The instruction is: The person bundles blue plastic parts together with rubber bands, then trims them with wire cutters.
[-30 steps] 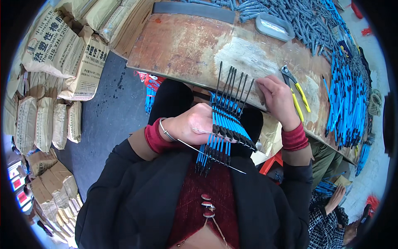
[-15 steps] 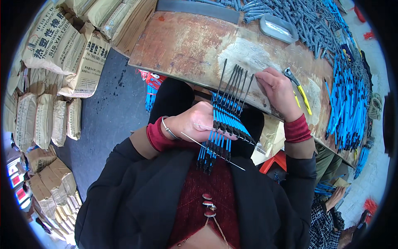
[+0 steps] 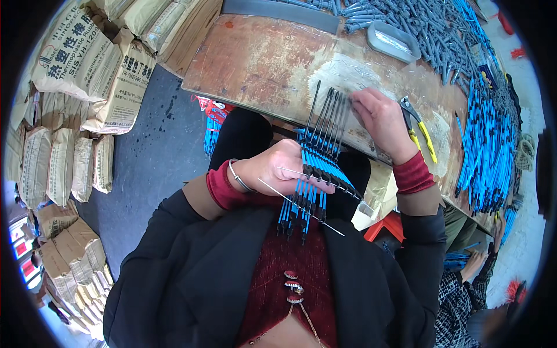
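Note:
My left hand [image 3: 271,167] is closed around a flat row of thin blue rods [image 3: 320,159] with black joints, held over my lap. Two thin metal wires run crosswise by the row, close to my left fingers. Several long black stems [image 3: 328,119] rise from its far end, fanned slightly apart. At the top of the rightmost stem, my right hand [image 3: 380,119] has thumb and fingers pinched together. The pinched fingertips hide what lies between them, though the stem reaches up to them.
Yellow-handled pliers [image 3: 427,136] lie on the worn wooden table [image 3: 255,64], right of my right hand. A clear plastic tray [image 3: 393,42] stands by a heap of grey-blue parts [image 3: 429,35]. Blue rods [image 3: 487,151] are piled rightward. Sacks [image 3: 75,64] line the left; a co-worker's hand [image 3: 474,264] shows lower right.
My right hand has shifted slightly left and toward the far side, its fingers still pinched at the stem's tip. My left hand keeps its hold. At lower right, the co-worker's arms have moved.

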`<state>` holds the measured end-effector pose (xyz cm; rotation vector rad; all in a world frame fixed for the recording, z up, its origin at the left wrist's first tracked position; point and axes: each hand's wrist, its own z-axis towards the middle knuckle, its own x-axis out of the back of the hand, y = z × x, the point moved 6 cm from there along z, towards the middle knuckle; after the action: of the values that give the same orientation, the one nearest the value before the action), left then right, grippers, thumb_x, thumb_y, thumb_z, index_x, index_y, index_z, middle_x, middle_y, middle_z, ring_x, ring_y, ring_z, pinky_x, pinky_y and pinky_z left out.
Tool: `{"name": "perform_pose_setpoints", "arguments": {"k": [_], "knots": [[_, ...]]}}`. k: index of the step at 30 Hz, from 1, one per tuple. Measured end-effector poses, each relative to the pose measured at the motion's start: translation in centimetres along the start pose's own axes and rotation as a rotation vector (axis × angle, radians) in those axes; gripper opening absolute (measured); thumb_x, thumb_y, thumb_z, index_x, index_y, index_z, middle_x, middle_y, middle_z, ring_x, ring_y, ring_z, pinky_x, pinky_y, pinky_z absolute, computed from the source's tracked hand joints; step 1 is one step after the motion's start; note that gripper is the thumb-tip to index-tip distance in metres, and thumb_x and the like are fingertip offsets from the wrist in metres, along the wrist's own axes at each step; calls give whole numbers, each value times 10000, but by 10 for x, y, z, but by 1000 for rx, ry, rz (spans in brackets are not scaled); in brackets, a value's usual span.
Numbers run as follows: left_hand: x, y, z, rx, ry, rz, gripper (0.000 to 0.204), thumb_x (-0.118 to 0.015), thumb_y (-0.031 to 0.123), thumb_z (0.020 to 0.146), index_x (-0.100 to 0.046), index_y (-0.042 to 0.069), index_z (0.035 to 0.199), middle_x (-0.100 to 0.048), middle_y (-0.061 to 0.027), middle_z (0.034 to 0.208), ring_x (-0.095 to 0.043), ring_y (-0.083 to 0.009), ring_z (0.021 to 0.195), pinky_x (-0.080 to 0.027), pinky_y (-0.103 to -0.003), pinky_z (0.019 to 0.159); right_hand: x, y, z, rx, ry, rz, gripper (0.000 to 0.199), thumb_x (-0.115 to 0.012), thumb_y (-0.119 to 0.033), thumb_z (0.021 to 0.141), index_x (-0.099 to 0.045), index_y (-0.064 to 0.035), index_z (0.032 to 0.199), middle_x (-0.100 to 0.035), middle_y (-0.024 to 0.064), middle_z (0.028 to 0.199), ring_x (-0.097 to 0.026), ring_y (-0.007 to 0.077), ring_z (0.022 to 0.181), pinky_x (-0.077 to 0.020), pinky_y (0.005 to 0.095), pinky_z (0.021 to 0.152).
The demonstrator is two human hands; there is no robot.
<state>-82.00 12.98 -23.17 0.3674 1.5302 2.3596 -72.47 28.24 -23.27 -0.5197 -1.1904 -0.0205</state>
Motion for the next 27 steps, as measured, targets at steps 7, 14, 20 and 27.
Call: {"name": "perform_pose_setpoints", "arguments": {"k": [7,14,20,27], "knots": [[-1,-1,0,-168,8,217,176,-604,106,805,-668,45,958,-659,-90,970,-633,-277,842,-500,-346,725,1,-18,23,151,-230,-179,398,-562,36,739,-518,-84,1116,-548,112,836,-577,308,771,-470,367,663],[-1,-2,-1,-171,-20,198,180,-595,84,804,-662,38,965,-653,-100,968,-629,-276,846,-499,-344,712,1,-7,25,150,-482,80,364,-517,85,721,-520,-67,1051,-515,150,896,-535,346,885,-445,381,755],[-1,-4,-1,-152,-33,213,199,-599,67,786,-660,42,974,-653,-94,965,-629,-273,839,-499,-348,709,2,-6,23,146,-425,131,310,-505,96,720,-537,-52,990,-526,144,898,-543,345,870,-449,375,748],[0,-9,-3,-184,-31,277,235,-605,73,778,-653,58,1007,-655,-82,970,-631,-264,831,-497,-340,691,1,-7,29,173,-424,142,275,-498,92,728,-548,-41,963,-538,149,903,-558,350,849,-458,378,733]]}}
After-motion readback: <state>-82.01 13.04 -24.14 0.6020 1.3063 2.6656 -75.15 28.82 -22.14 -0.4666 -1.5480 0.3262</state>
